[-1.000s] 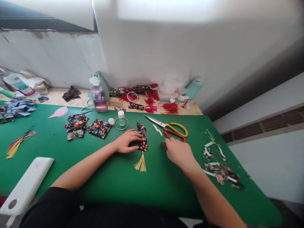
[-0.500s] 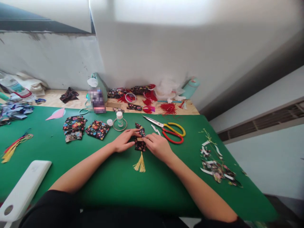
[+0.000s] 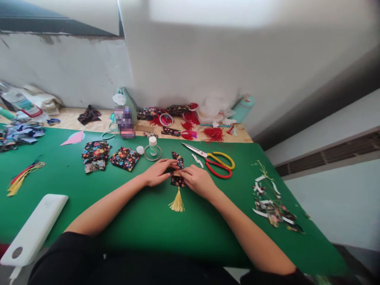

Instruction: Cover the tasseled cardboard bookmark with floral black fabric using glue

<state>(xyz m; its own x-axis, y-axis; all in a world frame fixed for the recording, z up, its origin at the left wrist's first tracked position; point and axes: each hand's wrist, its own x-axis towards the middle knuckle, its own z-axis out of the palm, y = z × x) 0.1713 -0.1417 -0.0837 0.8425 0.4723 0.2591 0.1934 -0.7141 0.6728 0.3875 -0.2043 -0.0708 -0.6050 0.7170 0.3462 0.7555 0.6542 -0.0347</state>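
Note:
A black floral fabric piece [image 3: 178,182] lies on the green table, with a yellow tassel [image 3: 177,202] hanging from its near end. A small tan strip [image 3: 177,173] crosses its middle. My left hand [image 3: 157,172] rests along the left side, fingers stretched out and fingertips touching the fabric, thumb apart. From the right, my right hand [image 3: 197,180] pinches at the strip and fabric edge; its fingertips partly hide what they grip. Scissors [image 3: 210,158] with red and yellow handles lie open beyond my right hand. Small white strips [image 3: 197,160] are beside them.
A small white bottle [image 3: 152,146] stands inside a ring, near floral fabric stacks [image 3: 95,154]. A white power bank [image 3: 35,227] lies at left. Fabric scraps [image 3: 274,211] are on the right. Red tassels [image 3: 213,134] and bottles line the wooden strip by the wall.
The whole view has shifted slightly, moving things a little right and up. Both hands stay at the fabric piece; the yellow tassel's strands hang a little straighter.

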